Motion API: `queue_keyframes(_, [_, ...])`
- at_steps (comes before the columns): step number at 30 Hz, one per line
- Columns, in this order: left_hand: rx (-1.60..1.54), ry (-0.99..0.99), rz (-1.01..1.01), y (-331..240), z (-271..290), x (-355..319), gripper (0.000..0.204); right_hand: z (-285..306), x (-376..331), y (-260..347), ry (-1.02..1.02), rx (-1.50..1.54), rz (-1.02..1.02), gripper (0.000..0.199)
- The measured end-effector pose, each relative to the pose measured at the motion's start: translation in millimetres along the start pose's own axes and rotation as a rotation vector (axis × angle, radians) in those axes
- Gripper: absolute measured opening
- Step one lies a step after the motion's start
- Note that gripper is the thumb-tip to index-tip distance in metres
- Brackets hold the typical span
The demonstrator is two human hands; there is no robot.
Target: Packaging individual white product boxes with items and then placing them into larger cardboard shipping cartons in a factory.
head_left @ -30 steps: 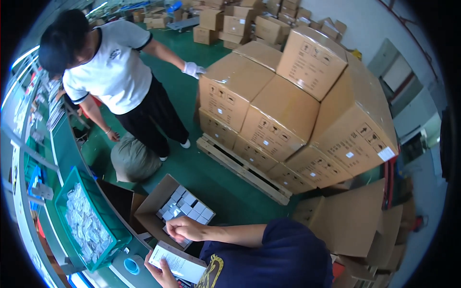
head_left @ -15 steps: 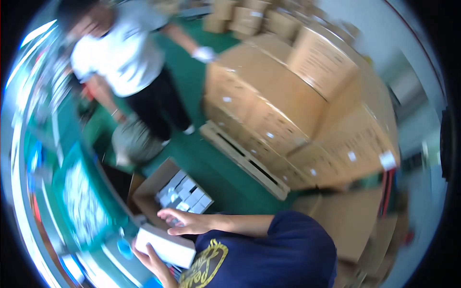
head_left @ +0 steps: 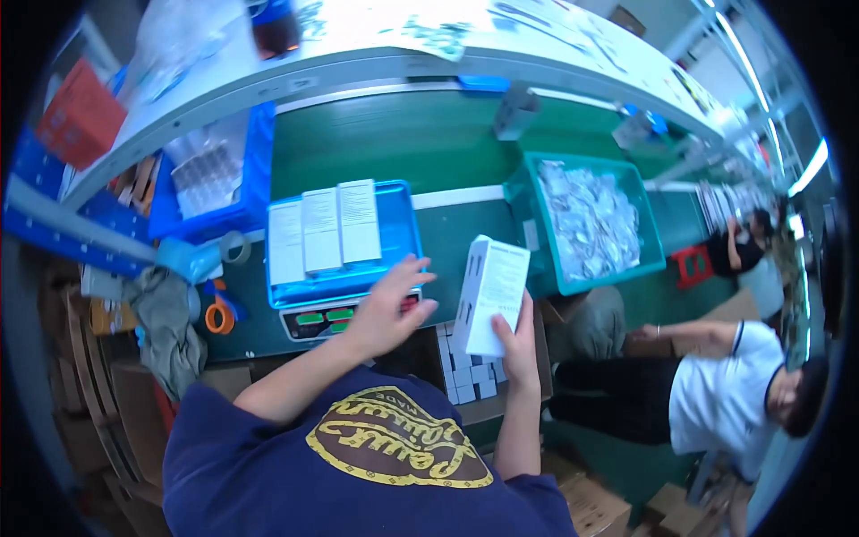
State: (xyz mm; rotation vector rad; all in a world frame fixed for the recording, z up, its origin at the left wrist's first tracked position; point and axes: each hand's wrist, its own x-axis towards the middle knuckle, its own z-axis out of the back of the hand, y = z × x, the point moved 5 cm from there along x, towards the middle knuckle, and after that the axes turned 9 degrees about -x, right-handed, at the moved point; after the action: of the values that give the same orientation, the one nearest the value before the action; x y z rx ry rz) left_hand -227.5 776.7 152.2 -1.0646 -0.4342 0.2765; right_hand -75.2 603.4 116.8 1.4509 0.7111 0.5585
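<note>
Head view: right hand point(head_left: 514, 345) grips white box point(head_left: 490, 295); left hand point(head_left: 386, 309) open over boxes-filled blue tray point(head_left: 403, 224).

three boxes point(head_left: 322, 228) on tray point(head_left: 401, 234), bin point(head_left: 651, 234) right, tape roll point(head_left: 234, 247) left

I wear a dark navy short-sleeved T-shirt point(head_left: 358, 465); its chest carries a big oval emblem point(head_left: 398, 438) in mustard yellow, with curved lettering on a dark brown ground inside a yellow rim. My forearms are bare below the sleeves. My left hand point(head_left: 386, 309) and right hand point(head_left: 517, 345) are bare, without gloves, rings or watch.
</note>
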Motion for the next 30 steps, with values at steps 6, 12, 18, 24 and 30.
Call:
queue_keyframes(6, [0.675, -0.208, 0.109, 82, 115, -19, 0.069, -88, 134, -42, 0.102, -0.271, 0.009, 0.067])
queue_keyframes(12, [0.861, -0.105, 0.199, 144, 122, -44, 0.087, -151, 186, -106, 0.142, -0.862, 0.133, 0.050])
queue_keyframes(18, [0.342, -0.321, -0.001, 122, 112, -21, 0.043, -46, 90, -114, -0.321, -0.370, 0.091, 0.020])
queue_keyframes(24, [-0.309, 0.644, 0.312, 107, -56, -10, 0.028, 16, -159, -284, -0.319, -0.614, -0.651, 0.016])
queue_keyframes(30, [0.014, 1.676, 0.232, 136, -168, -98, 0.046, -46, -501, -334, -1.343, -0.146, -1.169, 0.024])
